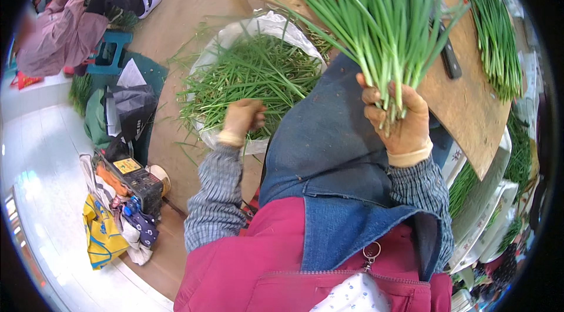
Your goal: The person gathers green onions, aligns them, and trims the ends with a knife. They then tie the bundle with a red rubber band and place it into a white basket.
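Note:
My right hand (398,116), in a thin tan glove, grips a bunch of garlic chives (387,25) by its pale root ends, with the green leaves fanning upward over a wooden board (471,122). My left hand (244,119), gloved too and slightly blurred, is over the near edge of a white plastic sack (264,25) heaped with loose green leaves (260,74). Its fingers are curled; whether they hold anything cannot be told. A black-handled knife (449,56) lies on the board, partly hidden behind the bunch. Another pile of chives (495,43) lies along the board's right edge.
Another person (66,39) sits at the upper left beside a teal stool (110,52). Bags, a yellow tote (101,232) and a dark crate (141,180) stand on the floor at left. Foam boxes (484,215) with greens are beside the board at right.

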`<state>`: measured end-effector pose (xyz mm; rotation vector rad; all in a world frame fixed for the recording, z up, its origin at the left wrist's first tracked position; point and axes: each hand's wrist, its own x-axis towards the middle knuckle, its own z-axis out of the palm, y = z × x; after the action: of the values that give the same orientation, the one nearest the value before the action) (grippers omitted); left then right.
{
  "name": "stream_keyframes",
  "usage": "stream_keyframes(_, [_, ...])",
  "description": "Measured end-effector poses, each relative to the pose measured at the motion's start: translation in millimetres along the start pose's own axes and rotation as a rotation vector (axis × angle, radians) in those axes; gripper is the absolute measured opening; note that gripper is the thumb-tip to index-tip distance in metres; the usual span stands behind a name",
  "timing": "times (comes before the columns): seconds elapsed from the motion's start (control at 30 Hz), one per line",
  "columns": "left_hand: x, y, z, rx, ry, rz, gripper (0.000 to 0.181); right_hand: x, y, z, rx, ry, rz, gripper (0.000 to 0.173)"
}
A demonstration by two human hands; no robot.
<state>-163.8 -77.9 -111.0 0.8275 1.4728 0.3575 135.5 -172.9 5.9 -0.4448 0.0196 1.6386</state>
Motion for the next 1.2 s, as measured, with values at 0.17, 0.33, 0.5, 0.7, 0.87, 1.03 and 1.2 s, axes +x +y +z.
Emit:
stream_keyframes(0.17, [77.5,-15.5,53.8,0.092,-0.023,-0.306,0.044,-3.8,-1.4,6.7,-0.053,0.127,-0.021,0.054])
stream_keyframes(0.33, [115.7,-21.3,94.6,0.521,0.093,-0.261,0.071,-4.6,0.4,19.2,-0.107,0.268,-0.031,0.055])
stream_keyframes(0.5, [136.6,-47.0,100.3,0.762,0.229,-0.179,0.053,-7.5,-7.2,14.8,-0.193,0.233,-0.018,0.059])
stream_keyframes(0.7, [164.6,-110.0,69.6,0.191,0.434,-0.093,0.028,-4.1,-8.3,13.1,-0.163,0.208,0.008,0.059])
stream_keyframes(0.87, [137.1,-80.5,2.9,-0.633,0.015,-0.204,0.013,-6.2,-7.7,10.0,-0.097,0.221,-0.042,0.058])
stream_keyframes(1.03, [115.7,-57.3,53.7,-0.174,0.208,-0.266,0.024,-6.6,-12.8,9.2,-0.069,0.178,-0.01,0.057])
stream_keyframes(1.2, [137.5,-66.8,100.3,0.059,0.334,-0.352,0.023,-8.5,-12.8,12.3,-0.109,0.205,-0.009,0.052])
